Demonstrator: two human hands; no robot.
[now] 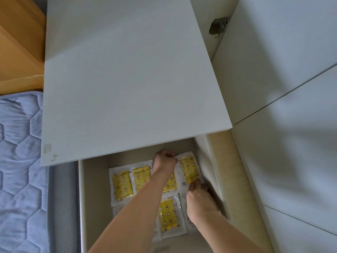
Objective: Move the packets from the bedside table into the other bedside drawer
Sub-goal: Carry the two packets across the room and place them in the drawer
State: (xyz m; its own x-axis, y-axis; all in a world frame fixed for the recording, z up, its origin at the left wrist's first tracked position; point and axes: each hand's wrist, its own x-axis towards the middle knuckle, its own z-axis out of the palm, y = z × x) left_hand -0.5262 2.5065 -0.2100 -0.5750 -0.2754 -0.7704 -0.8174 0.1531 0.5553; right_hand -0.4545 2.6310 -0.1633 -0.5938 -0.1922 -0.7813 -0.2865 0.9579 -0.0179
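Two hands are down in the open drawer (94,198) under the white bedside table (127,79). The left hand (164,162), fingers curled, pinches the far left corner of one packet (188,170), and the right hand (198,199) holds the same packet's near edge with its fingertips, close to the drawer's right wall. This packet lies tilted at the far right corner of the drawer, its right side lifted against the wall. Several more yellow packets lie flat on the drawer floor: one (122,185) toward the left, one (141,177) just beside it, another partly hidden under the left forearm, and one (167,216) nearer the front edge between the two arms. A blue quilted mattress (18,161) lies left of the table, and white cabinet doors (291,125) stand on the right.
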